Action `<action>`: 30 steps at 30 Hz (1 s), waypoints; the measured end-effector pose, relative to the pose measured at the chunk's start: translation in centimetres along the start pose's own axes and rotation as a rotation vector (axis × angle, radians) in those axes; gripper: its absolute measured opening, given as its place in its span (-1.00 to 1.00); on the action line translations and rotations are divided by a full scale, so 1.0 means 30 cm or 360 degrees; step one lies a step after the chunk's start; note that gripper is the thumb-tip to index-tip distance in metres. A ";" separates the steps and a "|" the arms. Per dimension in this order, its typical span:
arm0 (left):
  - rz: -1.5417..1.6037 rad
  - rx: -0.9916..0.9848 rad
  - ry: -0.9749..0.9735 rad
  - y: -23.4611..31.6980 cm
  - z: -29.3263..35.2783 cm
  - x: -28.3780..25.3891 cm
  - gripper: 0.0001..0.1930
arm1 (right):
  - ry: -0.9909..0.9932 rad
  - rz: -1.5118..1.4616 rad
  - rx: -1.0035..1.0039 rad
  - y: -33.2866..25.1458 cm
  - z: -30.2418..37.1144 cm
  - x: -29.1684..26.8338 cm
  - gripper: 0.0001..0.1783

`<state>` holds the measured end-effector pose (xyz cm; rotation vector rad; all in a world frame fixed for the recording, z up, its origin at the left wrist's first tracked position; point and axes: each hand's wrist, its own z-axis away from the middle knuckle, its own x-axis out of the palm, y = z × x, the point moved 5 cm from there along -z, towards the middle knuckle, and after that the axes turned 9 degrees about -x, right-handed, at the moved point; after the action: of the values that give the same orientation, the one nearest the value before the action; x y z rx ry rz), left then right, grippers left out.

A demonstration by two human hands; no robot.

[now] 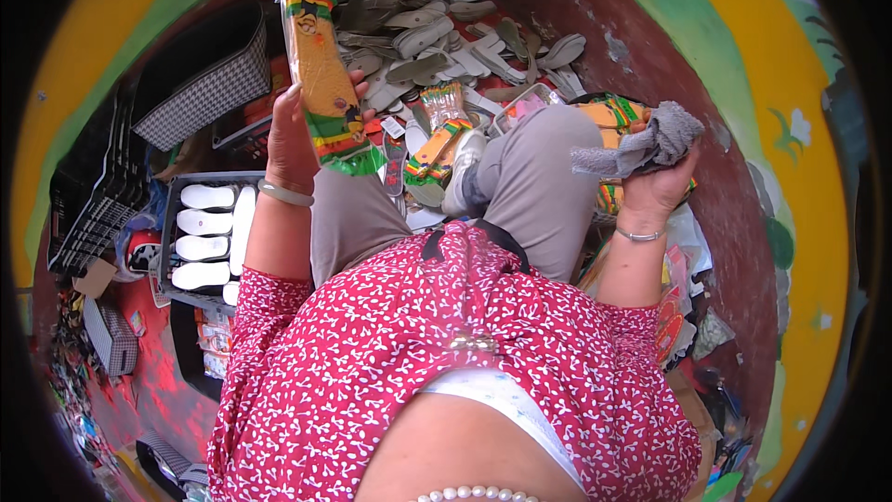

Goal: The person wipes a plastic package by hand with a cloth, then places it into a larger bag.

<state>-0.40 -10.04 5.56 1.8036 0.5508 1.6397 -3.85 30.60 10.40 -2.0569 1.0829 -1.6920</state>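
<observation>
My left hand (294, 141) is raised at the left and closed round a long, clear plastic packet of insoles (323, 70). The packet stands nearly upright, orange-brown in the middle, with red, yellow and green bands at its ends. Up at the right, my right hand (662, 190) grips a bunched grey cloth (658, 138), which covers most of its fingers. Behind that cloth lie similar orange packets (609, 114), partly hidden. More orange packets (437, 151) rest on the floor by my shoe (465, 167).
Loose white and grey insoles (437, 42) are heaped against the far wall. On the left stand a dark tray (169, 223) with white insoles (202, 223) and a houndstooth-patterned box (209, 88). A painted wall (743, 46) curves round the right side. Bags and packages (683, 270) lie beside my right arm.
</observation>
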 end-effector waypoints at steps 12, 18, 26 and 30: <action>0.0048 -0.0043 -0.0034 -0.060 0.031 -0.055 -0.24 | -0.0109 0.0028 0.0089 0.044 -0.009 -0.004 -0.48; -0.0092 0.0017 0.0075 -0.107 0.023 -0.044 -0.12 | -0.0057 -0.0070 0.0217 0.086 0.001 -0.024 -0.49; 0.0292 -0.0160 -0.0021 -0.174 -0.008 0.012 -0.18 | -0.0291 -0.0216 0.0585 0.280 0.030 -0.043 -0.46; 0.0580 -0.0281 -0.0044 -0.204 -0.015 0.017 -0.30 | -0.0256 -0.0185 0.0755 0.386 0.062 0.025 -0.42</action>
<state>-0.12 -5.23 1.70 1.8678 0.0599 1.8310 -6.42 21.69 3.21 -1.9265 0.4609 -1.6073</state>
